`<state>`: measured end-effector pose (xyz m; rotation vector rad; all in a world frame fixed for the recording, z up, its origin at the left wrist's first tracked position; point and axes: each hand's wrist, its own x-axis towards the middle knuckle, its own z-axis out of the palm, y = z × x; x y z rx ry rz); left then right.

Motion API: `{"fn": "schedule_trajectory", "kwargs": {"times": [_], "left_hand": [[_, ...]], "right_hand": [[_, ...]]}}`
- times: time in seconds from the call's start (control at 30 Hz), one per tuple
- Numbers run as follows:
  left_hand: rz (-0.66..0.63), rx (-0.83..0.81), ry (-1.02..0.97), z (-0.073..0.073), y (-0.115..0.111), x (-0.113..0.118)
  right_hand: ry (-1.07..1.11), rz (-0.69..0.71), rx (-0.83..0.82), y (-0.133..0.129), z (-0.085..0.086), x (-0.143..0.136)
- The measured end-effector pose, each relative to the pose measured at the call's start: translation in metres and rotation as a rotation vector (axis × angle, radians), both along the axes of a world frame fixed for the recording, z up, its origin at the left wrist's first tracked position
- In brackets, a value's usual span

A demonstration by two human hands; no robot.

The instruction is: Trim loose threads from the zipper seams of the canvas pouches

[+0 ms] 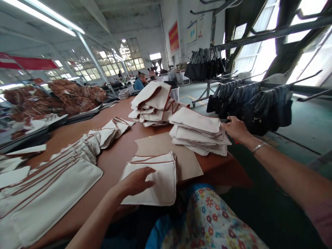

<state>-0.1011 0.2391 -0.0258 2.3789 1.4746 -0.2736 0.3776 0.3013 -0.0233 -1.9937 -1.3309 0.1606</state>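
My left hand (138, 179) lies over a small pile of white fabric pieces (163, 188) with brown edging at the table's near edge, its fingers stretched and thumb apart. Beside the right end of a stack of white fabric pieces (198, 133) is my right hand (237, 129), its fingers curled. Small dark and red bits show at those fingers, too small to name; I cannot tell whether the hand touches the stack. Under the near pile and the stack is a tan sheet (155, 142).
Another heap of white pieces (153, 103) stands behind the stack. A long overlapping row of them (62, 193) covers the left of the brown table (111, 159). Brown bundles (75, 95) lie farther back. Racks with black bags (251, 107) stand right; a person (140, 82) sits beyond.
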Motion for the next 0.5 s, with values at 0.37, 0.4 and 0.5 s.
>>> {"fn": "schedule_trajectory", "kwargs": {"times": [0.37,0.4,0.5], "left_hand": [[0.036,0.287,-0.052,-0.032,0.027,0.079],[0.036,0.303,-0.066,-0.026,0.021,0.076],[0.014,0.322,-0.125,0.003,0.007,0.061]], "right_hand": [[0.497,0.691,-0.009,-0.152,-0.049,-0.136],[0.519,0.682,-0.011,-0.153,-0.052,-0.136],[0.602,0.661,0.005,-0.146,-0.043,-0.136]]}}
